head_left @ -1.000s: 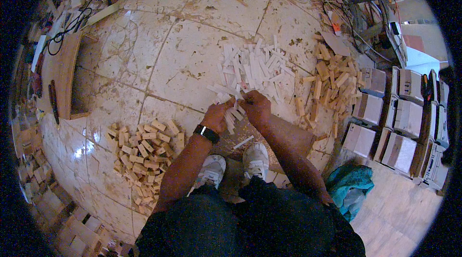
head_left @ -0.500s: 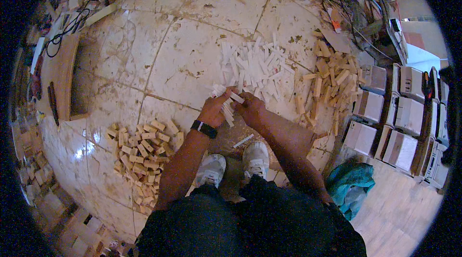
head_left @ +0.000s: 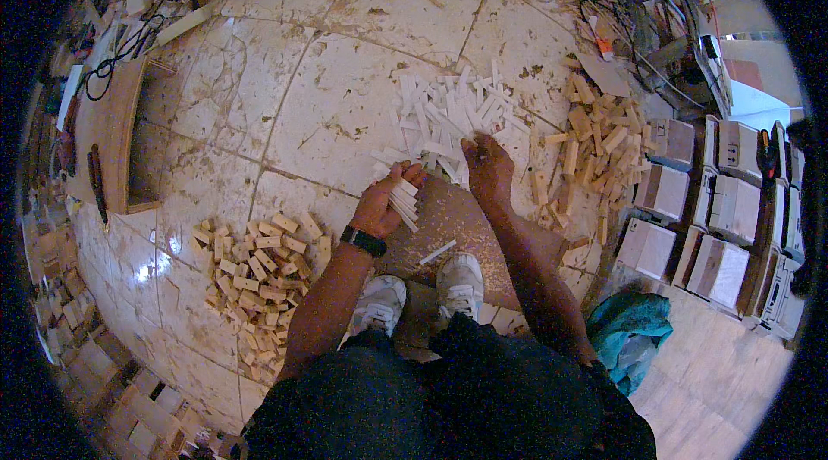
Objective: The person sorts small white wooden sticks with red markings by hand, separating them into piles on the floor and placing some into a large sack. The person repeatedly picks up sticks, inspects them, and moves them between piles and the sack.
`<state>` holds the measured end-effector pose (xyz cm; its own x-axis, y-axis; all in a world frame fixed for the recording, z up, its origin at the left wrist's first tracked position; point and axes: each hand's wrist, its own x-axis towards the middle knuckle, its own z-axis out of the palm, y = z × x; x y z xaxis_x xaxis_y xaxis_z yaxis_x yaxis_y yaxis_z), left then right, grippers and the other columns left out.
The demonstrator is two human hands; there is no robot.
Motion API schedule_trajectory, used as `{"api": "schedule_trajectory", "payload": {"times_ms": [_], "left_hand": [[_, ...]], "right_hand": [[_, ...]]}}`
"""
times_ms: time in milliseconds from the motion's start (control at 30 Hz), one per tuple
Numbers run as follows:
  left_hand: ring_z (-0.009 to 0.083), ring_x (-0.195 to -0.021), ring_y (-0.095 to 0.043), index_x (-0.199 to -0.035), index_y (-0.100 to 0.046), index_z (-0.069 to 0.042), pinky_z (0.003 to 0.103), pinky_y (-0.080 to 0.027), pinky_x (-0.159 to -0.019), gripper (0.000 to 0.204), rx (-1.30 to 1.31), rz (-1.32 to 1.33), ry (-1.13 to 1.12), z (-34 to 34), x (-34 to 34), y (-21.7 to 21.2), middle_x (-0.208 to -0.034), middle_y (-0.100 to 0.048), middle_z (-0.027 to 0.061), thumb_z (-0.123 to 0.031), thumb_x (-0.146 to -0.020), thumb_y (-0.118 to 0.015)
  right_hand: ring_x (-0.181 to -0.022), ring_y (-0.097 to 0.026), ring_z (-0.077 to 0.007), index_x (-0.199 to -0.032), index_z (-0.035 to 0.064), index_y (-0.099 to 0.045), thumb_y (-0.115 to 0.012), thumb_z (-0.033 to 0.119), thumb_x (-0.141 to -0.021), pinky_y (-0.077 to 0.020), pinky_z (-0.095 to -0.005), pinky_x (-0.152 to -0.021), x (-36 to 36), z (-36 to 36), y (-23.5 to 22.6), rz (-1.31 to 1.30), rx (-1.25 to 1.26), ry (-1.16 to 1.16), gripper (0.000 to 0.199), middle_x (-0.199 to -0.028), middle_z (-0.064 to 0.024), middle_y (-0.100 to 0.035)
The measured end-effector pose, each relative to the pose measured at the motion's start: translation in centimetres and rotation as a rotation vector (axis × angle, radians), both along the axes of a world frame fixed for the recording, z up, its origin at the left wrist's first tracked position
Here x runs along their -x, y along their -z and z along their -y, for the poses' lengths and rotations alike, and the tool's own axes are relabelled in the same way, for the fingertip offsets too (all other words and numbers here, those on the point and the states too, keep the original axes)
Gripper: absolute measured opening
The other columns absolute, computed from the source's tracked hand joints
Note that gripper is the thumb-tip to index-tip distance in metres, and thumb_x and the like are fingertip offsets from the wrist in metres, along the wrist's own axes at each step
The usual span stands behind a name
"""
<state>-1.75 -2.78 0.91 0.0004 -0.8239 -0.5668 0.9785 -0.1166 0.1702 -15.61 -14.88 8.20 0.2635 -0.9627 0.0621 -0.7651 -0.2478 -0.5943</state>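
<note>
The left hand (head_left: pixel 380 202) curls its fingers around a bundle of thin white strips (head_left: pixel 404 205), the ends jutting out below them. The right hand (head_left: pixel 491 170) bunches its fingers beside a white strip pile (head_left: pixel 444 111); whether they pinch one cannot be told.

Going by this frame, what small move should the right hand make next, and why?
Probably pinch one piece from the loose pile of thin white strips: the right hand is at its edge, grip unclear, while the left hand holds a bundle of similar strips.
</note>
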Motion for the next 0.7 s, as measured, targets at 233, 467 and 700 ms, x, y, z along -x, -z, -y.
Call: {"api": "schedule_trajectory", "payload": {"times_ms": [233, 467, 700], "left_hand": [[0.0219, -0.112, -0.05, -0.126, -0.044, 0.0, 0.034, -0.042, -0.095, 0.048, 0.035, 0.132, 0.202, -0.1, -0.7, -0.5, -0.127, -0.05, 0.0114, -0.035, -0.093, -0.046], [0.0169, -0.097, -0.056, -0.122, -0.05, -0.004, 0.031, -0.047, -0.083, 0.045, 0.057, 0.168, 0.193, -0.2, -0.3, -1.8, -0.113, -0.058, 0.0049, -0.039, -0.094, -0.043], [0.0161, -0.093, -0.058, -0.117, -0.053, -0.005, 0.03, -0.048, -0.081, 0.04, 0.081, 0.74, 0.307, -1.1, 0.0, -2.6, -0.105, -0.06, 0.0026, -0.037, -0.094, -0.044]], "right_hand": [[-0.086, -0.061, -0.0344, -0.116, 0.0035, -0.051, -0.053, 0.031, -0.089, -0.0477, -0.0399, -0.076, -1.9, -3.3, -3.7, -0.148, -0.781, -0.349, 0.039, -0.095, -0.02, -0.063], [-0.088, -0.062, -0.036, -0.127, 0.0072, -0.044, -0.047, 0.027, -0.093, -0.0495, -0.0408, -0.074, -1.5, -5.2, -2.8, 0.035, -0.471, -0.533, 0.04, -0.104, -0.0226, -0.06], [-0.083, -0.063, -0.0352, -0.133, 0.0121, -0.04, -0.047, 0.026, -0.093, -0.0497, -0.0412, -0.072, -1.0, -4.5, -3.5, -0.133, -0.565, -0.572, 0.043, -0.1, -0.0223, -0.061]]}}
